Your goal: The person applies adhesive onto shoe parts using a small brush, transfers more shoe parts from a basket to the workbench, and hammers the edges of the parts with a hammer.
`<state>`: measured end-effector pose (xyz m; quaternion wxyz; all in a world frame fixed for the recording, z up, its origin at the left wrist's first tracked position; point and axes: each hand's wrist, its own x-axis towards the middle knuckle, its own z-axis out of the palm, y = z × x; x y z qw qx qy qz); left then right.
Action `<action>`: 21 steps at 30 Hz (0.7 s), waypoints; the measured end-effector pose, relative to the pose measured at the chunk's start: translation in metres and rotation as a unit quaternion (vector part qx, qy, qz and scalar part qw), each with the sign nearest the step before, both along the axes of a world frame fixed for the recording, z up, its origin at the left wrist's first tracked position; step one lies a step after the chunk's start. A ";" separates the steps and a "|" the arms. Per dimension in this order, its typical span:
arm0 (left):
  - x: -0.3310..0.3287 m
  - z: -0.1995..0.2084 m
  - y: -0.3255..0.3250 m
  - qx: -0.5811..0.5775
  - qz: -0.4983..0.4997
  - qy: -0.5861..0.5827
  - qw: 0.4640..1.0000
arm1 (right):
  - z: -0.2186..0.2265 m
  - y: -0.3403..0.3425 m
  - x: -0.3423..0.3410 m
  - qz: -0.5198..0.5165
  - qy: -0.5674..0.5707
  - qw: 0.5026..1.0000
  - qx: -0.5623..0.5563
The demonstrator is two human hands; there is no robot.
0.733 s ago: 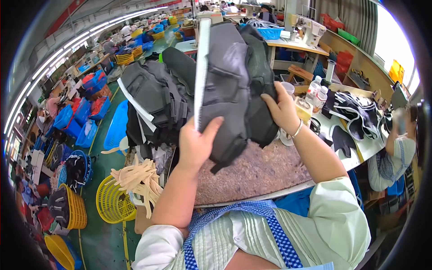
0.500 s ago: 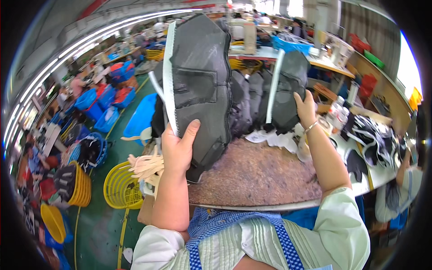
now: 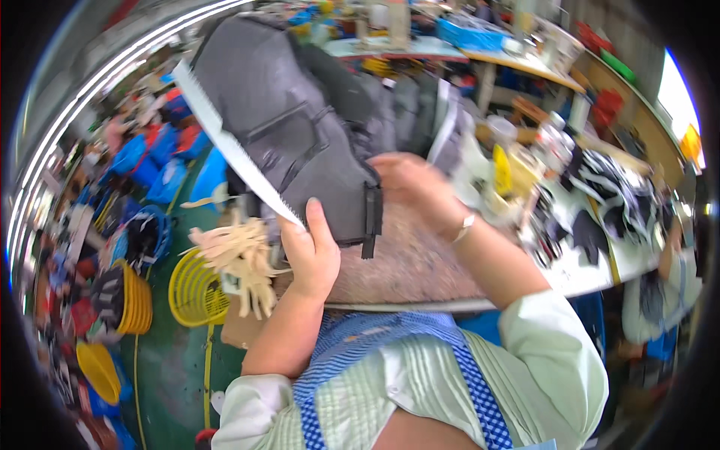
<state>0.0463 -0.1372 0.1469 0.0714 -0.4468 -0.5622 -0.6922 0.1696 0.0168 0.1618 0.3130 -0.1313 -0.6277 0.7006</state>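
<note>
Left hand (image 3: pixel 309 251): grip closed on lower edge of dark-grey, stitched flat panel (image 3: pixel 262 90) with white jagged-edged strip (image 3: pixel 225 142), raised, tilted, over mottled brown counter (image 3: pixel 420 270). Right hand (image 3: pixel 411 182) blurred at panel's right edge; grip, contact: can't tell. Farther: blue plastic basket (image 3: pixel 472 36).

One head-worn fisheye looks down on the slightly blurred worktable (image 3: pixel 420 274), seemingly close.

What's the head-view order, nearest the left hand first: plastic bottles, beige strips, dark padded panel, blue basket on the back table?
1. Dark padded panel: in the left hand.
2. Beige strips: just left.
3. Plastic bottles: right, on the worktable.
4. Blue basket: farther back, right.
</note>
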 end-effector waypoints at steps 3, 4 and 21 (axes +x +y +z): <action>0.024 -0.023 -0.009 -0.091 0.109 0.093 0.986 | -0.032 -0.035 0.002 0.017 0.032 0.999 0.004; 0.027 -0.002 -0.017 -0.065 0.142 0.230 0.960 | -0.038 -0.025 0.014 -0.041 -0.024 0.996 0.074; 0.064 -0.126 0.046 -0.436 -0.261 0.221 0.832 | -0.118 -0.026 0.166 -0.148 -0.320 0.865 0.357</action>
